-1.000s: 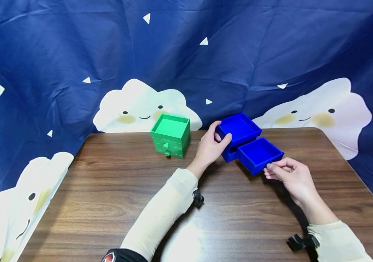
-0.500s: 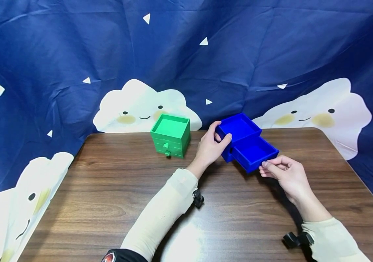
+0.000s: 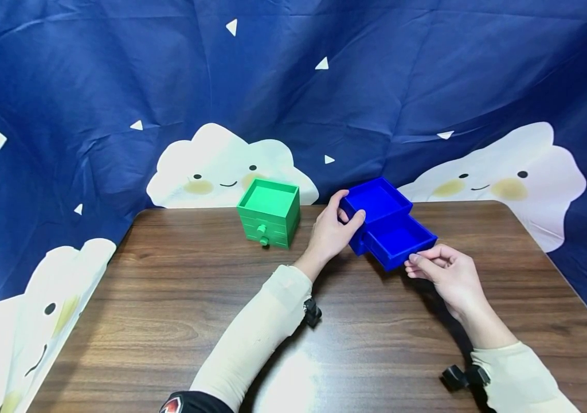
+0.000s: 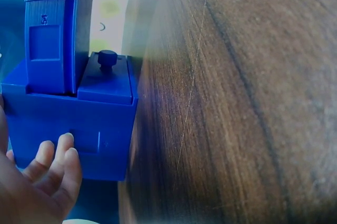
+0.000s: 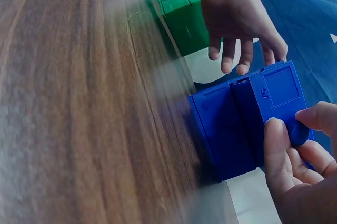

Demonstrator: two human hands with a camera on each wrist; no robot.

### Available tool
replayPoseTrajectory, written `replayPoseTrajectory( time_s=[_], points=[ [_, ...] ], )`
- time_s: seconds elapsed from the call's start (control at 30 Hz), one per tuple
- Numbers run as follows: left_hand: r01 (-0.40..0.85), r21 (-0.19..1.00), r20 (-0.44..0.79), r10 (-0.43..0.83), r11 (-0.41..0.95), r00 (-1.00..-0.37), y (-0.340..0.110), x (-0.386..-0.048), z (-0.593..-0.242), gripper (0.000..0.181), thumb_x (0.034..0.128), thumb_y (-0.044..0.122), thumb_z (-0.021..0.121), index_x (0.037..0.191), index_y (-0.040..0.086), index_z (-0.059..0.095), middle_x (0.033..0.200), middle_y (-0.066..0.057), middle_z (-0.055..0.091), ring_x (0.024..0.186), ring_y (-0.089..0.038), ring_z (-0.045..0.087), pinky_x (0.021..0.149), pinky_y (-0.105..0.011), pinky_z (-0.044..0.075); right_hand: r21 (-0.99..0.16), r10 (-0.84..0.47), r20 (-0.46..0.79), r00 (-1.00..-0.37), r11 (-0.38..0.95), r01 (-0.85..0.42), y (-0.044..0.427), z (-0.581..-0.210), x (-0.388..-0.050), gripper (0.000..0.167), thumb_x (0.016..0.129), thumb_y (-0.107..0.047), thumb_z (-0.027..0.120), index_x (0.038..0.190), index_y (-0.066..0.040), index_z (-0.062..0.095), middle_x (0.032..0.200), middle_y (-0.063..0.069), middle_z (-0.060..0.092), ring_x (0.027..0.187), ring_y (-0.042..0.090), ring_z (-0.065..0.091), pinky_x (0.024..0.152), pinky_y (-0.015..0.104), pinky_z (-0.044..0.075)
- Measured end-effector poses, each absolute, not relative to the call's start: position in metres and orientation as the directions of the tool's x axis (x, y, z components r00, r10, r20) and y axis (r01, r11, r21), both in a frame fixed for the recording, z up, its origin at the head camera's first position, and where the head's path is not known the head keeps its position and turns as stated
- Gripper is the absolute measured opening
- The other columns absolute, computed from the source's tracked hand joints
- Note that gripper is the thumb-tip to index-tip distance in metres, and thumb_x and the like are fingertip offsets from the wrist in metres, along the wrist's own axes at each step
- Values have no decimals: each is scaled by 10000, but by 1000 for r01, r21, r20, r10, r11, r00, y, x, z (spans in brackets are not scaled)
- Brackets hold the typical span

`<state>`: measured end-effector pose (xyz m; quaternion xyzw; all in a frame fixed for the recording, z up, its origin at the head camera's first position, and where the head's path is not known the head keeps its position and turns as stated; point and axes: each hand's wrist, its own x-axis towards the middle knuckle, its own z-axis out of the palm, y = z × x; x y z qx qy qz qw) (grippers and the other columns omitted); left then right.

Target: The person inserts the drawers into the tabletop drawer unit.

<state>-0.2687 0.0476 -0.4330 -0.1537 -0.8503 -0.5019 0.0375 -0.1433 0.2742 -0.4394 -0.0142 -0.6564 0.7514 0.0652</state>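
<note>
A small blue drawer cabinet (image 3: 378, 198) with a tray-like top stands on the table's back part, right of centre. My left hand (image 3: 331, 234) grips its left side, thumb near the front corner and fingers farther back. The blue upper drawer (image 3: 402, 236) sticks well out of the front, its inside bare. My right hand (image 3: 450, 276) pinches that drawer by its round knob (image 5: 298, 132), seen between thumb and fingers in the right wrist view. In the left wrist view the lower drawer (image 4: 105, 84) sits flush in the cabinet, its own knob (image 4: 107, 58) untouched.
A green drawer cabinet (image 3: 269, 215) stands left of the blue one, both its drawers pushed in. The wooden table (image 3: 180, 298) ends just behind the two cabinets, where a blue curtain (image 3: 273, 74) with white clouds hangs.
My right hand has moved left and slightly away from me, bringing the blue drawer from crooked in front of the cabinet to lined up and partly inside it. My left hand keeps its place.
</note>
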Motion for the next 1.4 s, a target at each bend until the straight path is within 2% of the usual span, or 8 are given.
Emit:
replayPoseTrajectory(
  time_s=[0.63,0.9,1.4],
  points=[
    [301,845,225,216,443,-950,48,-269,-433,629,1029,471,662,1588,244,485,985,-79,653,818,-156,572,719,-269,441,-990,142,70,-987,-110,-86,270,-442,-149,98,983,53,727,915,-15,709,820,34,809,719,145,804,703,303,663],
    [300,846,218,227,442,-949,47,-269,-433,634,1032,473,654,1596,249,472,1018,-114,670,826,-158,574,721,-264,439,-990,155,61,-986,-115,-79,270,-443,-148,103,978,56,732,912,-16,701,819,30,810,707,142,800,695,302,663],
    [295,847,221,210,443,-952,49,-270,-435,625,1023,470,662,1585,257,487,983,-68,645,838,-158,578,743,-271,450,-991,148,80,-986,-90,-94,269,-441,-150,111,986,63,716,902,-8,702,808,30,803,707,138,800,697,301,662]
  ],
)
